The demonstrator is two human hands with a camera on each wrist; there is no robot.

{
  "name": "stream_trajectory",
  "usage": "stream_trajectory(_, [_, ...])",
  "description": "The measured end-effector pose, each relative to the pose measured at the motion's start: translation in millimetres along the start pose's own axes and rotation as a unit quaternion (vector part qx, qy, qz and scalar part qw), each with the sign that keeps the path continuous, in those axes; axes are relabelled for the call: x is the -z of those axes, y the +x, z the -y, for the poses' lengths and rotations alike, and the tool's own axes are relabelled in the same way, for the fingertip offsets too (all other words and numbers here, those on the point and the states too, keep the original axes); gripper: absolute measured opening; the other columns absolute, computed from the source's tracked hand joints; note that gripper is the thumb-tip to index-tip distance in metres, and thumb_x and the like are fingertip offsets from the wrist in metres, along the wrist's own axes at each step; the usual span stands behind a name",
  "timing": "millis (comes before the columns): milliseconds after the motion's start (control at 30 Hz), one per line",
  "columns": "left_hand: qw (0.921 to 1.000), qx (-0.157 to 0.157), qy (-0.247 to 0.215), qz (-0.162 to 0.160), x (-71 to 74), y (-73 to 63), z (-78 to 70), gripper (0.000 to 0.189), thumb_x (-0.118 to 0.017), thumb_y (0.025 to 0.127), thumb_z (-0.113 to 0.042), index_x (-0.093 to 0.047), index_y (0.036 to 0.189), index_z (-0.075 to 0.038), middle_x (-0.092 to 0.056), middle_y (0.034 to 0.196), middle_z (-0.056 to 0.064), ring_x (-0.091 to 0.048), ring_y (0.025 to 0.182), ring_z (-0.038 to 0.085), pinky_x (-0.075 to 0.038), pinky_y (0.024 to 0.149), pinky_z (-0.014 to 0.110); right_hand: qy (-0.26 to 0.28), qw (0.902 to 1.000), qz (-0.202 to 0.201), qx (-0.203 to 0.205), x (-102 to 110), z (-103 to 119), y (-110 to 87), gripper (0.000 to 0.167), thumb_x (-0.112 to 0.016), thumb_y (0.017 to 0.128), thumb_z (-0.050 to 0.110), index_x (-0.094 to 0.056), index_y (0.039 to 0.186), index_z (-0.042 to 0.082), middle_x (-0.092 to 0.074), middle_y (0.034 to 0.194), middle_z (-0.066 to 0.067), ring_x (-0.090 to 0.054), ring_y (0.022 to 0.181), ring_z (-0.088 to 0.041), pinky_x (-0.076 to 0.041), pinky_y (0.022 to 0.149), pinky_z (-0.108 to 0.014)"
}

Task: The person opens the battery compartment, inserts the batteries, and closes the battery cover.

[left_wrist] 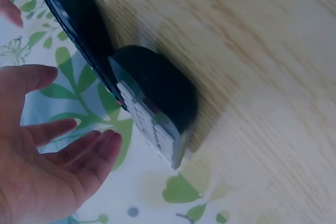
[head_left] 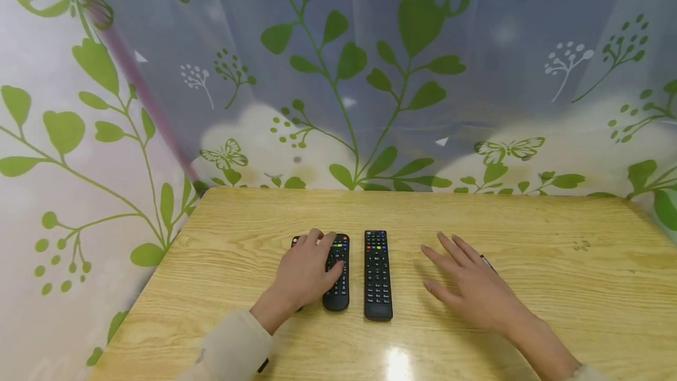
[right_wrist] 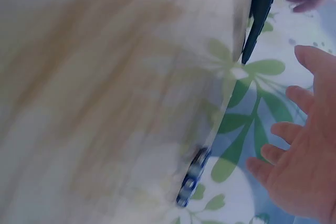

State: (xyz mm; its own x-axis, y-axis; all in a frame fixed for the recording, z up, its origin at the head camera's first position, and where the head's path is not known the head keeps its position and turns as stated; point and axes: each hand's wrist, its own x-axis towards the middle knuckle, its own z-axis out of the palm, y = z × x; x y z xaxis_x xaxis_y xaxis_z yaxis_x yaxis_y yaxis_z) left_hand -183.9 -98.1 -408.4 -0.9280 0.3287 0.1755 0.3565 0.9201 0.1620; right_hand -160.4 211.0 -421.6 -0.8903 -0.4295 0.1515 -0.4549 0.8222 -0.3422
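Three dark remote controls lie on the wooden table. My left hand (head_left: 304, 269) is over the leftmost remote control (head_left: 294, 241) and hides most of it. Its loosely bent fingers also overlap the middle remote control (head_left: 337, 298). In the left wrist view that hand (left_wrist: 63, 166) holds nothing and looks apart from a remote control (left_wrist: 157, 87) with pale keys. To the right lies the third remote control (head_left: 378, 275), untouched. My right hand (head_left: 476, 287) spreads its fingers above the table, holding nothing. Beyond its knuckles, a small narrow object (head_left: 486, 262) is partly hidden.
The light wooden table (head_left: 571, 287) ends at its back edge against a hanging cloth (head_left: 381, 93) printed with leaves and butterflies. More of this cloth hangs on the left. In the right wrist view, a small blue-and-white object (right_wrist: 192, 178) is on the table.
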Motion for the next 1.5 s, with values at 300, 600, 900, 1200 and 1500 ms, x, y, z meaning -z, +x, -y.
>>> stream_trajectory(300, [0.9977, 0.046, -0.025, 0.043, -8.6, 7.5, -14.1, 0.052, -0.062, 0.09, -0.038, -0.055, 0.129, -0.004, -0.055, 0.118, 0.018, -0.056, 0.103, 0.031, -0.055, 0.071, 0.043, 0.0, 0.9997, 0.013, 0.022, -12.6, 24.0, 11.9, 0.059, -0.049, 0.096, 0.052, -0.039, 0.147, 0.025, -0.018, 0.157, -0.01, -0.019, 0.14, -0.039, -0.032, 0.099, -0.066])
stream_trajectory(600, [0.9924, 0.102, 0.005, 0.069, -14.6, 14.7, -24.3, 0.055, -0.065, 0.088, -0.039, -0.055, 0.127, 0.0, -0.057, 0.105, 0.021, -0.058, 0.092, 0.033, -0.054, 0.061, 0.041, 0.0, 0.9985, 0.009, 0.054, -16.8, 40.8, 20.9, 0.059, -0.051, 0.095, 0.051, -0.041, 0.146, 0.024, -0.019, 0.156, -0.009, -0.022, 0.139, -0.038, -0.033, 0.104, -0.059])
stream_trajectory(900, [0.9943, 0.089, 0.02, 0.054, -17.0, 17.5, -28.4, 0.042, -0.072, 0.082, -0.032, -0.061, 0.106, 0.001, -0.06, 0.082, 0.015, -0.061, 0.067, 0.026, -0.05, 0.047, 0.037, 0.003, 0.9977, 0.007, 0.067, -20.5, 46.0, 23.8, 0.057, -0.05, 0.096, 0.05, -0.042, 0.146, 0.022, -0.02, 0.156, -0.01, -0.025, 0.138, -0.038, -0.035, 0.103, -0.057])
stream_trajectory(1200, [0.9915, 0.109, 0.033, 0.062, -13.2, 27.0, -33.8, 0.032, -0.08, 0.075, -0.033, -0.065, 0.078, -0.005, -0.061, 0.067, 0.006, -0.058, 0.055, 0.019, -0.048, 0.042, 0.031, -0.001, 0.9981, 0.006, 0.062, -18.2, 43.5, 22.5, 0.058, -0.051, 0.096, 0.048, -0.04, 0.147, 0.023, -0.017, 0.157, -0.009, -0.025, 0.138, -0.039, -0.037, 0.101, -0.058])
stream_trajectory(1500, [0.9834, 0.147, -0.019, 0.104, -8.3, 31.9, -31.7, 0.033, -0.084, 0.071, -0.03, -0.066, 0.081, -0.004, -0.061, 0.069, 0.008, -0.056, 0.055, 0.019, -0.047, 0.041, 0.03, 0.007, 0.9983, -0.003, 0.057, -18.3, 40.8, 19.7, 0.058, -0.053, 0.096, 0.047, -0.04, 0.147, 0.022, -0.018, 0.157, -0.01, -0.027, 0.136, -0.039, -0.038, 0.1, -0.057])
